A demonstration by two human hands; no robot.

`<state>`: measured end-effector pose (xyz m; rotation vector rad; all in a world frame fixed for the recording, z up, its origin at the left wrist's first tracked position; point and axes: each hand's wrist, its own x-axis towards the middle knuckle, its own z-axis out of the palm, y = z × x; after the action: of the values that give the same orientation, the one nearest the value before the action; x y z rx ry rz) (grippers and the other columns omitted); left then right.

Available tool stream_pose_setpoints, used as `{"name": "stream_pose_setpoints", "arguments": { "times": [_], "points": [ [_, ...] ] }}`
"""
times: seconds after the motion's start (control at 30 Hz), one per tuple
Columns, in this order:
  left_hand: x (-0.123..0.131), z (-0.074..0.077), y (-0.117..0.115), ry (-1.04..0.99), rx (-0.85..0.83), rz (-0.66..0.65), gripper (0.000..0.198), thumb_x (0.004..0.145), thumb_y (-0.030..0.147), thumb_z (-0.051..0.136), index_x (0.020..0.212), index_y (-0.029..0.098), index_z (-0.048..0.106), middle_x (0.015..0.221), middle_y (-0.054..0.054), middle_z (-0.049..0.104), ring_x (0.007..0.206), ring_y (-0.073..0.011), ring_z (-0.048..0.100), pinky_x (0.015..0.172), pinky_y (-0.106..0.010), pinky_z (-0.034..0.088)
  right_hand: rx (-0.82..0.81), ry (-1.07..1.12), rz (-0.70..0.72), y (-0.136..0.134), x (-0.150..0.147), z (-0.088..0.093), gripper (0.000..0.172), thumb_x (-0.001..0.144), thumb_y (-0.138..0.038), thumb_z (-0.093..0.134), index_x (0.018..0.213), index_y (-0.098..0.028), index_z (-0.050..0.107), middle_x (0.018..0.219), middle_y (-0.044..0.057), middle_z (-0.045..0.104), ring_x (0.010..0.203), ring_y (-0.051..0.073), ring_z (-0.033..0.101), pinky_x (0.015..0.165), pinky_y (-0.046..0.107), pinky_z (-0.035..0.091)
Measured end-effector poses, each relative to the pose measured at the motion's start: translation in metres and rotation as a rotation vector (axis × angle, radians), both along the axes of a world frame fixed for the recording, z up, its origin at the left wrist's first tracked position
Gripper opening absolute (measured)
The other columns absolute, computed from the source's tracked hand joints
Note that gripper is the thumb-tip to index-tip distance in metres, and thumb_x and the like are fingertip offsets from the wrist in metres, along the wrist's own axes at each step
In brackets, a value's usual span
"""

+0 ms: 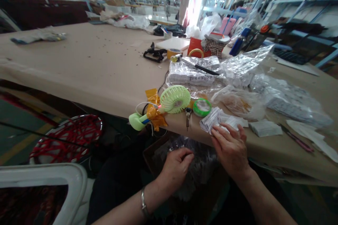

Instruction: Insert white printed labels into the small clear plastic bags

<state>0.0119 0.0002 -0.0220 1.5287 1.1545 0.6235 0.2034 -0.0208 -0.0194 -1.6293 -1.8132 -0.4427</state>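
My right hand [231, 147] rests at the table's front edge, its fingers stretched out over a loose pile of small printed paper slips [211, 119]. Just right of those fingers lies a neater stack of slips [265, 128]. Below the edge, over my lap, my left hand [177, 164] is closed with thumb and fingers pressed together; whatever is between them is hidden. Under it stands an open box [150, 156] holding many pale slips. A round green tub [202, 107] with pale contents sits left of the pile.
A green fan [175, 99] is taped to the table edge [118, 107], beside a small pointed tool [187, 117]. Plastic-wrapped bundles [195, 72] lie behind, with a black-handled rod across them. Scissors [298, 139] lie at right. A red-laced stool [68, 139] stands lower left.
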Motion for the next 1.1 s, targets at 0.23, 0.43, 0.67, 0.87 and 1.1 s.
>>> {"name": "stream_pose_setpoints", "arguments": {
  "times": [0.23,0.43,0.67,0.87,1.1],
  "points": [
    [0.033,0.021,0.0,-0.476,-0.61,0.044,0.02,0.08,0.031,0.058,0.079,0.012,0.063,0.072,-0.005,0.064,0.062,-0.0128,0.058,0.063,-0.025,0.045,0.163,0.161,0.22,-0.006,0.007,-0.001,0.011,0.085,-0.014,0.062,0.091,-0.022,0.066,0.096,0.0,0.07,0.104,0.021,0.059,0.107,0.052,0.027],
    [0.053,0.029,0.004,-0.802,-0.839,0.123,0.019,0.079,0.025,0.064,0.083,0.007,0.064,0.07,-0.004,0.061,0.053,-0.0066,0.054,0.048,-0.016,0.041,0.094,0.196,0.409,-0.043,-0.017,0.0,0.016,0.084,-0.008,0.059,0.092,-0.02,0.066,0.096,0.002,0.07,0.107,0.023,0.057,0.105,0.052,0.03],
    [0.055,0.031,0.002,-0.516,-0.829,0.159,0.013,0.084,0.019,0.056,0.085,0.008,0.06,0.069,-0.008,0.065,0.055,-0.013,0.061,0.052,-0.022,0.05,0.087,0.083,0.137,-0.041,0.036,-0.011,0.041,0.085,-0.016,0.059,0.125,-0.012,0.052,0.115,0.015,0.062,0.115,0.029,0.051,0.099,0.051,0.041],
    [0.052,0.029,-0.003,-0.453,-0.814,0.132,0.015,0.085,0.021,0.055,0.089,0.007,0.059,0.069,-0.007,0.065,0.055,-0.0119,0.061,0.052,-0.021,0.051,0.042,-0.034,0.01,-0.026,0.071,-0.028,0.03,0.087,-0.017,0.056,0.117,-0.017,0.06,0.116,0.009,0.064,0.112,0.026,0.055,0.098,0.046,0.044],
    [0.054,0.03,-0.004,-0.407,-0.83,0.097,0.014,0.086,0.019,0.051,0.089,0.007,0.059,0.069,-0.008,0.065,0.048,-0.0104,0.059,0.049,-0.02,0.049,0.132,0.186,0.069,-0.029,0.074,-0.028,0.018,0.087,-0.014,0.056,0.102,-0.02,0.065,0.101,0.007,0.068,0.102,0.022,0.061,0.093,0.042,0.049]
  ]
}}
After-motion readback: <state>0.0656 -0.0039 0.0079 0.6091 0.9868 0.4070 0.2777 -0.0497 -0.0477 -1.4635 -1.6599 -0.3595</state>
